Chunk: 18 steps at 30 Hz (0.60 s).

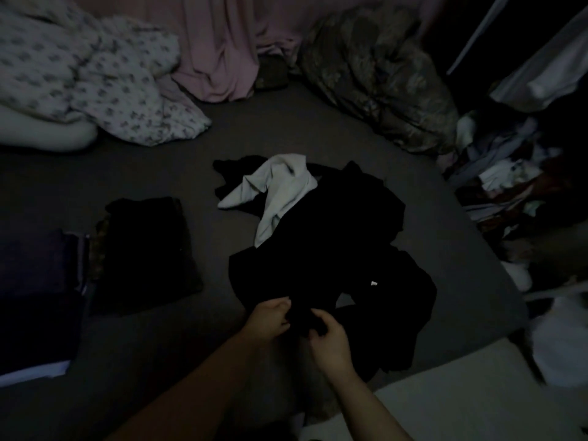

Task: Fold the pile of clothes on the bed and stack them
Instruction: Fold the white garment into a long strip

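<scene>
- Black cloth is what both hands hold: the left hand (269, 317), in the lower middle of the frame, has its fingers curled and pinches the near edge of a black garment (321, 268).
- The right hand (329, 337), just beside the left one, also has its fingers bent around a fold of the same garment; thumb and fingers close on the cloth.
- The two hands are near each other, with a small bunch of black cloth between them.
- The black garment spreads from the fingers upward and to the right, over the centre of the grey bed sheet (270, 135). It is very dark, so its shape is hard to tell.
- A light grey garment (280, 189) lies crumpled on the far part of the dark pile, above the hands in the frame.
- A small white tag (374, 283) shows on the black cloth, right of the hands; no writing on it can be read.
- At the left of the frame a folded dark piece (149, 256) lies flat, and further left stands a stack of folded clothes (38, 297).
- A patterned white duvet (89, 78) lies in the upper left, and a mixed heap of clothes (515, 186) at the right edge.
</scene>
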Motion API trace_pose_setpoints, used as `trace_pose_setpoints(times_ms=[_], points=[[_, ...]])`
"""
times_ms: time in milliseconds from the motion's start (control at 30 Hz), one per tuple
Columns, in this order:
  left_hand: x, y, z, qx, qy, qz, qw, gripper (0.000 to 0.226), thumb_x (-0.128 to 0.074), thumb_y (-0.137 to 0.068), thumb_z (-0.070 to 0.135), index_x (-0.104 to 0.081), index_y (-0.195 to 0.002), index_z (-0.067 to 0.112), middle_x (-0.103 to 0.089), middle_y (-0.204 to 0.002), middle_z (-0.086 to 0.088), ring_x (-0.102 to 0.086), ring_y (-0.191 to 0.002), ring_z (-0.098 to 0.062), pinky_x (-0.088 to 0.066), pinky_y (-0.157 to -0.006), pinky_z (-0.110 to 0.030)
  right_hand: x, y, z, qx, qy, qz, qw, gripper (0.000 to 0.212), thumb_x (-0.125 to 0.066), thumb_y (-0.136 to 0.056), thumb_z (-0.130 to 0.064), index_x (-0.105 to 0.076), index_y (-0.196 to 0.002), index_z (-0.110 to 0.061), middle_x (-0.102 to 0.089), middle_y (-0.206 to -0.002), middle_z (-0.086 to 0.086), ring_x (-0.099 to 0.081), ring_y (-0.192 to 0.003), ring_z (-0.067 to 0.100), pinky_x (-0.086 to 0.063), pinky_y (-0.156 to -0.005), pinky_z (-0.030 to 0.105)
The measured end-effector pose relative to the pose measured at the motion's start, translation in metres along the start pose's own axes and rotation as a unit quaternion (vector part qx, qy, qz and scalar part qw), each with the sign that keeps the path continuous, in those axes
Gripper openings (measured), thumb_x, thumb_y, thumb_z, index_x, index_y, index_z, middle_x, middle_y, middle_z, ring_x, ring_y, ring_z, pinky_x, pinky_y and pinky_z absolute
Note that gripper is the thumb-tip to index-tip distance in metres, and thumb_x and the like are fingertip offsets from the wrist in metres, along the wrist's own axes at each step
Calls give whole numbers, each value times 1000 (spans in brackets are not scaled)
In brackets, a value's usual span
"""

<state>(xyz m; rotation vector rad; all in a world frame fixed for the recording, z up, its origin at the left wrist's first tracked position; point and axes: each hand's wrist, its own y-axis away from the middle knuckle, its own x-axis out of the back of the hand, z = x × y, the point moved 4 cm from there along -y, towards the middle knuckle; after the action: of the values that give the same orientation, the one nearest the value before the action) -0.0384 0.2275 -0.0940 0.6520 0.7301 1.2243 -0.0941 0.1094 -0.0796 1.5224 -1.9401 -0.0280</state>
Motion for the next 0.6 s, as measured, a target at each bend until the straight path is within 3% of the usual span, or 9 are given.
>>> trace_pose_setpoints(times_ms=[67,100,167,267,300,367,433,500,600], points=[[-10,11,7,4,-47,-24,999,28,-34,-102,12,-49,-123,3,-56,-104,-10,-57,-107,-26,-41,-68,-19,19,-2,-2,-26,-10,12,1000,32,-52,-85,5,-63,-112,-7,-67,-104,6,-61,-101,17,-42,-86,17],[-13,14,9,2,-81,-27,996,29,-33,-102,13,-49,-123,2,-56,-105,-10,-59,-105,-24,-40,-67,-19,26,-5,-2,-34,-9,6,999,31,-53,-86,4,-63,-113,-7,-67,-104,6,-61,-101,17,-42,-84,17],[-18,12,10,-12,-129,-28,991,24,-36,-101,14,-52,-117,6,-59,-96,-6,-59,-83,-14,-39,-63,-19,38,-10,3,-43,-1,-17,999,29,-54,-87,2,-63,-112,-9,-67,-103,5,-62,-99,16,-45,-79,13],[-16,-1,8,-37,-176,-1,984,21,-39,-99,7,-54,-86,12,-54,-78,-1,-49,-67,-8,-43,-52,-12,53,-20,21,-58,4,-47,997,28,-55,-87,1,-64,-109,-13,-68,-97,-1,-65,-94,12,-49,-79,13],[-15,-9,5,-48,-190,8,981,22,-42,-98,4,-55,-83,12,-54,-77,-3,-49,-67,-8,-45,-55,-11,59,-25,27,-64,-1,-48,997,27,-55,-87,0,-65,-108,-15,-68,-95,-3,-65,-89,7,-51,-79,15],[-15,-25,1,-73,-248,41,965,12,-53,-93,6,-61,-100,1,-62,-86,-11,-56,-76,-14,-49,-77,-20,80,-39,39,-72,-28,-23,997,26,-54,-89,1,-64,-105,-16,-67,-93,-3,-63,-83,2,-51,-79,16],[-19,-43,1,-83,-303,79,946,45,-63,-89,21,-50,-127,2,-60,-117,-18,-58,-104,-23,-43,-92,-26,111,-62,55,-90,-39,37,995,26,-54,-90,-2,-63,-111,-14,-65,-100,3,-61,-94,14,-48,-87,25],[-24,-65,14,-90,-329,118,933,82,-69,-79,47,-32,-144,11,-39,-143,-17,-41,-130,-30,-35,-106,-34,148,-95,75,-77,-9,85,993,32,-62,-89,-15,-59,-121,-9,-62,-116,11,-57,-109,25,-43,-95,31],[-33,-115,55,-110,-365,179,907,135,-57,-42,89,-2,-150,29,-4,-157,-11,-9,-143,-34,-20,-114,-49,202,-154,116,-101,109,105,983,107,-69,-58,-72,-38,-142,-14,-44,-141,16,-40,-130,34,-35,-108,43]])
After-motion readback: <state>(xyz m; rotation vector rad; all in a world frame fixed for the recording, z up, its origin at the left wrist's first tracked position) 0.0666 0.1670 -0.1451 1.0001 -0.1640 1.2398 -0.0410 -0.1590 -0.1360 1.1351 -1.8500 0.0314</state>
